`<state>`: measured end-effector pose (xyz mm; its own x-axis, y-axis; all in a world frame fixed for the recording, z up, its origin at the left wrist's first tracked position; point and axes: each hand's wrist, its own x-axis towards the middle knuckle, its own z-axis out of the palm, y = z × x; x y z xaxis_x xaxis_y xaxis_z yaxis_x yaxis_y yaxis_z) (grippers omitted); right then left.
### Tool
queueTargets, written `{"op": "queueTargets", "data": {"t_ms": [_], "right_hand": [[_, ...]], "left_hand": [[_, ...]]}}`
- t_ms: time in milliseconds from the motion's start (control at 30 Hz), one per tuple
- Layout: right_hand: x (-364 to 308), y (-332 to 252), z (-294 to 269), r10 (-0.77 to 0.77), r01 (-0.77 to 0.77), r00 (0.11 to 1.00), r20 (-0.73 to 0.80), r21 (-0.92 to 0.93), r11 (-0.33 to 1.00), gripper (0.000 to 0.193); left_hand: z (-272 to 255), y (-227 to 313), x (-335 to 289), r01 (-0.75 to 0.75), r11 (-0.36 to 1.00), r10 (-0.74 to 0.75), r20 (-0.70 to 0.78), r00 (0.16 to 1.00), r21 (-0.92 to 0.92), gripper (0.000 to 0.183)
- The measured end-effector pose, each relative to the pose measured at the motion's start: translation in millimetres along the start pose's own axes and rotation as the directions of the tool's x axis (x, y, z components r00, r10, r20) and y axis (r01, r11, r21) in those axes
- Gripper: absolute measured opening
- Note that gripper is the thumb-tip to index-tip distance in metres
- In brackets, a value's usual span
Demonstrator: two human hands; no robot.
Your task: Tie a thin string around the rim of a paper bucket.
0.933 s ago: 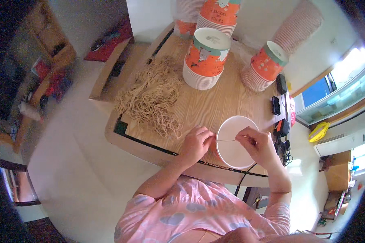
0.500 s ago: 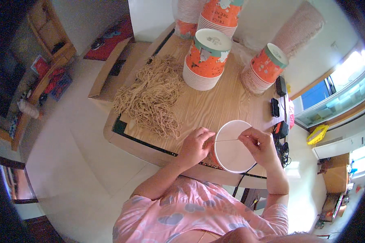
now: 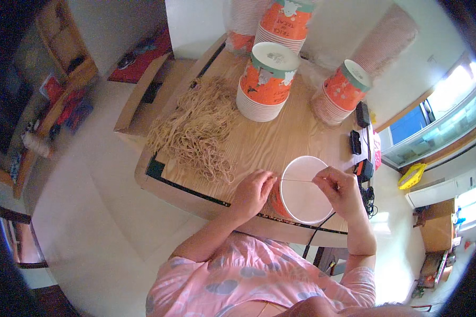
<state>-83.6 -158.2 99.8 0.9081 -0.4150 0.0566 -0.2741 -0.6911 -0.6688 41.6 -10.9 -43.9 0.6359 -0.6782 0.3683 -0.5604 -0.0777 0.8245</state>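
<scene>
A paper bucket [image 3: 308, 205], white inside and orange outside, is tipped on the table's near edge with its round mouth toward me. A thin tan cord [image 3: 297, 181] runs taut across that mouth from the left rim. My right hand [image 3: 339, 189] is closed in a pinch on the cord, over the right rim. Beside the bucket's left outer wall, my left hand [image 3: 253, 194] has its fingertips pressed together; what they hold, if anything, is too small to make out. A loose tangled heap of tan cords [image 3: 195, 129] lies to the left.
Nested orange-and-white paper buckets [image 3: 267, 87] stand upside down behind, with another stack [image 3: 341, 92] to the right. Small black devices [image 3: 356, 141] and cables [image 3: 369, 203] lie along the right edge. An open cardboard box [image 3: 143, 100] adjoins the table's left side.
My left hand has drawn back slightly to the left and down from the bucket's wall. My right hand stays pinched on the cord. The whole view has shifted slightly.
</scene>
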Motion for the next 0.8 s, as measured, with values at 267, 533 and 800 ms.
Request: {"op": "queueTargets", "data": {"t_ms": [267,533,800], "right_hand": [[-4.9,-5.8,-2.2,-0.08,0.085,0.993,-0.085,0.057,0.995,0.012],[-10.9,6.2,-38.9,-0.001,-0.002,0.997,0.071,0.037,0.999,0.005],[8.3,27.9,-44.7,-0.029,0.029,1.0,-0.003,-0.004,1.0,0.027]], "left_hand": [[-4.5,30.8,1.3,0.098,0.994,-0.102,0.121,0.987,0.038,0.027],[-19.6,25.7,-0.7,-0.074,0.991,0.074,0.003,0.997,0.11,0.032],[-33.1,37.8,-5.1,-0.44,0.889,0.433,0.079,0.898,0.129,0.048]]}}
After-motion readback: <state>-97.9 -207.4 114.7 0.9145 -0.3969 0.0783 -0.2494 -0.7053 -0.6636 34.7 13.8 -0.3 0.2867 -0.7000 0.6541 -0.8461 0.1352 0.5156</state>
